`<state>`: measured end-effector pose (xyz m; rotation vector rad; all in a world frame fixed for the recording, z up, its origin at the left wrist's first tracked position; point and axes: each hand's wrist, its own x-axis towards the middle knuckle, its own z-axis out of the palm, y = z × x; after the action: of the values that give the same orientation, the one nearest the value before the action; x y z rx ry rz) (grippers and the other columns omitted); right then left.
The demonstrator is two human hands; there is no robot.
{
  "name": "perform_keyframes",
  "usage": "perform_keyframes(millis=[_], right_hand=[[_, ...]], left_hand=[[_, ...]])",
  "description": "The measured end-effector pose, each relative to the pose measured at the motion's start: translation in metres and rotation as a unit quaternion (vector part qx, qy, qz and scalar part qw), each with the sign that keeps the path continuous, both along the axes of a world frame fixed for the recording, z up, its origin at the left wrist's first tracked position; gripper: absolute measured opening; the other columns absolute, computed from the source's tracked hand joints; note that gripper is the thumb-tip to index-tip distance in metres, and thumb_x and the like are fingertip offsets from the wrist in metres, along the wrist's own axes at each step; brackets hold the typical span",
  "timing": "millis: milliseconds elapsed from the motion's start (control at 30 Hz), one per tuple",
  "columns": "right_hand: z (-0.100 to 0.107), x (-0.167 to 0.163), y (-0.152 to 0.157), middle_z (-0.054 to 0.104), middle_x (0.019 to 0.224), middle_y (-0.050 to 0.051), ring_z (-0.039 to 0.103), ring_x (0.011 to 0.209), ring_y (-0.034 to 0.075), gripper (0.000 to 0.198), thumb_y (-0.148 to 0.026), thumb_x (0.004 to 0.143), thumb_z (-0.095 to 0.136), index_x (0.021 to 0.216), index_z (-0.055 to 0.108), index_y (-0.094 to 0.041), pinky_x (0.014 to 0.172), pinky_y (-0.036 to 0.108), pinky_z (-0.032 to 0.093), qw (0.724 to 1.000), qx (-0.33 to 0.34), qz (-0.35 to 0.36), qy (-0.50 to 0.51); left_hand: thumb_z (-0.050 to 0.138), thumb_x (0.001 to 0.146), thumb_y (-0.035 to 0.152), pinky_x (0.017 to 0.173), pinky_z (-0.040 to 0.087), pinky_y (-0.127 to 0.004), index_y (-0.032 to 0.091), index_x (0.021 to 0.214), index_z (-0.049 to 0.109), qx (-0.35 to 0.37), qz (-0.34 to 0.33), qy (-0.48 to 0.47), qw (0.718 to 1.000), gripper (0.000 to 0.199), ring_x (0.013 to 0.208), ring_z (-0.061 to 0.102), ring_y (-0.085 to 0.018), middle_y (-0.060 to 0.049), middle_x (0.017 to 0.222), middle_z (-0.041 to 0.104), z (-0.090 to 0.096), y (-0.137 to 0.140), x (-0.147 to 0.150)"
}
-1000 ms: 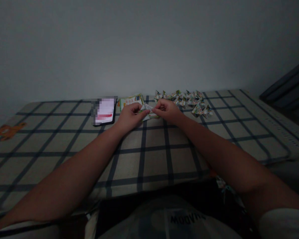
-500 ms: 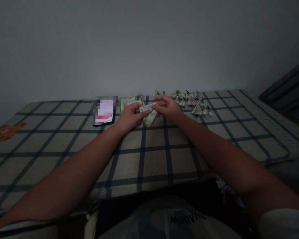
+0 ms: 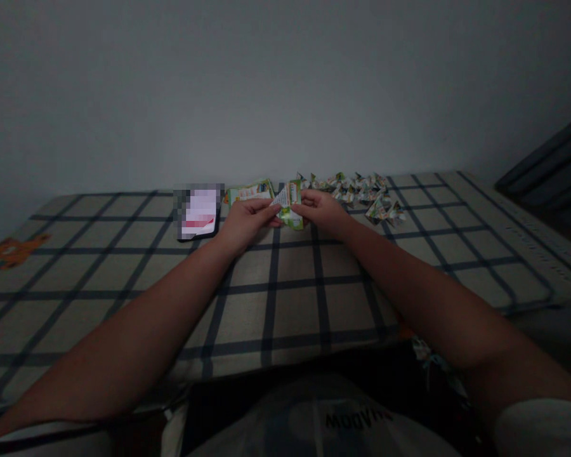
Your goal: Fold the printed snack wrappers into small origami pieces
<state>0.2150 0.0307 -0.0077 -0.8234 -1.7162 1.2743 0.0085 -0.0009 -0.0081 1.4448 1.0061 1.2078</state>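
Between my two hands is a folded piece of printed paper, green and white with small text. My left hand pinches its left edge between thumb and fingers. On the other side, my right hand grips the right edge with the thumb in front. The paper is held above the checked cloth, partly in front of a stack of printed sheets behind my left hand. Beyond my right hand lie several folded paper pieces with pointed corners, in the same green and white print.
A phone with a lit, partly blurred screen lies left of the sheets. The checked tablecloth covers the surface up to the grey wall. An orange figure shows at the far left.
The paper has turned from a slanting strip to a more upright shape, with its printed flap now facing me. My right hand has lowered slightly and its fingers have shifted along the edge.
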Motion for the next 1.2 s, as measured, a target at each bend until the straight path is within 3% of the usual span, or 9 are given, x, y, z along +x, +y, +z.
perform_keyframes(millis=[233,467,700,900,1033,1200], right_hand=[[-0.006,0.002,0.008,0.071,0.09,0.003,0.065,0.078,0.015,0.03,-0.033,0.078,0.072,0.101,0.067,-0.016,0.071,0.027,0.053,0.999,0.021,0.014,0.022],[-0.001,0.003,0.006,0.069,0.081,0.001,0.061,0.073,0.013,0.023,-0.03,0.072,0.076,0.09,0.069,-0.016,0.066,0.025,0.05,1.0,-0.004,-0.01,0.018],[0.006,0.003,-0.003,0.059,0.063,-0.003,0.053,0.058,0.009,0.025,-0.036,0.071,0.077,0.072,0.063,-0.015,0.055,0.022,0.047,0.999,-0.031,0.002,0.01],[0.0,-0.001,0.0,0.069,0.077,-0.001,0.061,0.067,0.011,0.032,-0.032,0.072,0.08,0.097,0.067,-0.017,0.059,0.022,0.052,0.999,-0.033,-0.018,0.036],[-0.004,-0.004,0.001,0.062,0.069,-0.006,0.06,0.062,0.011,0.042,-0.031,0.07,0.082,0.105,0.063,-0.019,0.058,0.024,0.055,0.997,-0.041,-0.045,0.038],[-0.003,-0.002,0.001,0.067,0.074,-0.002,0.061,0.065,0.012,0.032,-0.031,0.075,0.077,0.103,0.068,-0.017,0.062,0.026,0.054,0.998,0.031,-0.051,0.006]], left_hand=[[0.092,0.068,0.04,0.074,0.065,-0.027,0.017,0.108,0.082,-0.033,-0.021,-0.04,0.998,0.048,0.074,0.075,-0.015,-0.011,0.102,0.081,0.0,0.001,0.001],[0.094,0.066,0.033,0.074,0.065,-0.026,0.017,0.097,0.083,-0.054,-0.029,-0.068,0.996,0.036,0.073,0.075,-0.015,-0.01,0.095,0.081,0.002,0.003,-0.002],[0.091,0.069,0.038,0.067,0.063,-0.024,0.015,0.092,0.08,-0.042,-0.031,-0.04,0.998,0.034,0.067,0.074,-0.015,-0.008,0.085,0.079,0.0,0.003,-0.002],[0.088,0.071,0.037,0.064,0.061,-0.023,0.013,0.09,0.076,-0.047,-0.007,-0.021,0.999,0.033,0.064,0.071,-0.013,-0.007,0.083,0.077,0.002,0.002,0.001],[0.087,0.071,0.034,0.065,0.061,-0.023,0.013,0.086,0.072,-0.038,0.02,-0.04,0.998,0.03,0.064,0.071,-0.012,-0.006,0.082,0.076,0.002,0.004,0.002],[0.084,0.07,0.025,0.075,0.064,-0.029,0.014,0.097,0.07,-0.04,-0.04,-0.048,0.997,0.032,0.078,0.074,-0.017,-0.007,0.094,0.078,-0.002,0.003,0.005]])
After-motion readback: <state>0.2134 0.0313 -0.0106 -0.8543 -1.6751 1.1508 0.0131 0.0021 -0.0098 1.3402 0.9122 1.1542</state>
